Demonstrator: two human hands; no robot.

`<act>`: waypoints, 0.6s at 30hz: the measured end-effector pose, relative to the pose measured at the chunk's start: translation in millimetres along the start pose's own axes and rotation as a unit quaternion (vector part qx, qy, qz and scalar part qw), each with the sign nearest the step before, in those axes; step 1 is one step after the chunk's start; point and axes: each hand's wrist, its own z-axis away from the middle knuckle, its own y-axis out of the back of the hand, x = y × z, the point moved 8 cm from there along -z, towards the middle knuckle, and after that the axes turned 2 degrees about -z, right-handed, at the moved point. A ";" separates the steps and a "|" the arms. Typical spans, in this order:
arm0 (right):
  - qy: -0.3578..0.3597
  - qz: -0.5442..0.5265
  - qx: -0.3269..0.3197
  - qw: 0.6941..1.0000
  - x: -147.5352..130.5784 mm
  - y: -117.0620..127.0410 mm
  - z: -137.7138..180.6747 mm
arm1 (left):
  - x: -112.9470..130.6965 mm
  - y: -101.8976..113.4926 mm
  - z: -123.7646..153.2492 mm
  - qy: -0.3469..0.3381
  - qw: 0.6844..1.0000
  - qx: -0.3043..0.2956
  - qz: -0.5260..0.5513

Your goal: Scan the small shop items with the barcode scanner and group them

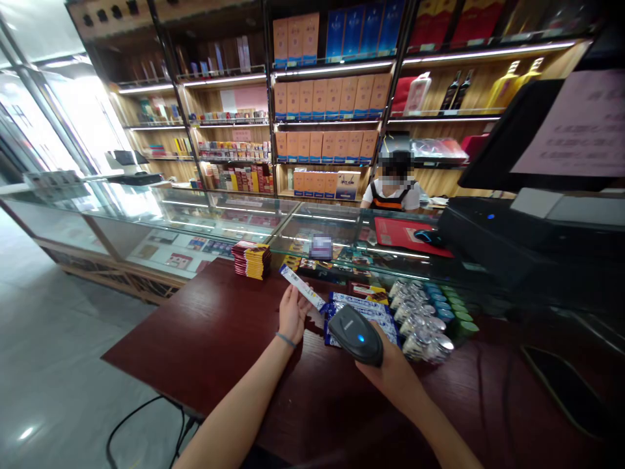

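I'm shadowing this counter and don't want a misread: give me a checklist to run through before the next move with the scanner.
1. Scanner gripped in the right hand: ok.
2. Scanner's blue light lit: ok.
3. Narrow packet held in the left hand: ok.
4. Packet's code facing the scanner: cannot tell, too small to make out.
5. Packet clear of the blue-and-white packets: cannot tell; its near end meets them in this view.
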 end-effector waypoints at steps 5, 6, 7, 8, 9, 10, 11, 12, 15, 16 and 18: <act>0.006 -0.007 0.030 1.000 9.6 4.0 0.6 | 29.8 6.4 -10.1 -0.057 0.995 0.030 -0.071; 0.003 -0.010 0.035 0.999 9.8 6.1 0.2 | 42.0 10.9 -13.5 -0.085 0.990 0.040 -0.102; -0.001 -0.013 0.035 0.999 9.7 7.8 -0.5 | 56.3 16.5 -16.7 -0.118 0.982 0.050 -0.141; -0.006 -0.016 0.027 0.999 8.9 8.5 -1.5 | 72.6 22.6 -19.3 -0.160 0.968 0.057 -0.186; -0.009 -0.019 0.018 1.000 7.6 9.0 -2.6 | 89.2 29.0 -21.2 -0.202 0.947 0.060 -0.241; -0.010 -0.023 0.011 1.000 5.9 9.7 -3.7 | 105.2 36.4 -22.4 -0.241 0.921 0.063 -0.300; -0.011 -0.028 0.006 1.000 4.2 10.4 -4.7 | 119.8 44.7 -23.1 -0.273 0.891 0.065 -0.356; -0.010 -0.031 0.006 0.999 2.9 11.4 -5.5 | 132.6 54.7 -23.9 -0.296 0.861 0.069 -0.408; -0.008 -0.035 0.014 0.999 2.9 12.8 -6.3 | 154.5 79.5 -28.8 -0.321 0.755 0.020 -0.572; -0.009 -0.032 0.010 0.999 4.6 11.6 -6.1 | 156.5 87.1 -31.5 -0.315 0.717 -0.005 -0.622; -0.016 -0.025 0.012 0.999 10.9 10.9 -5.6 | 157.0 101.9 -36.7 -0.300 0.646 -0.045 -0.700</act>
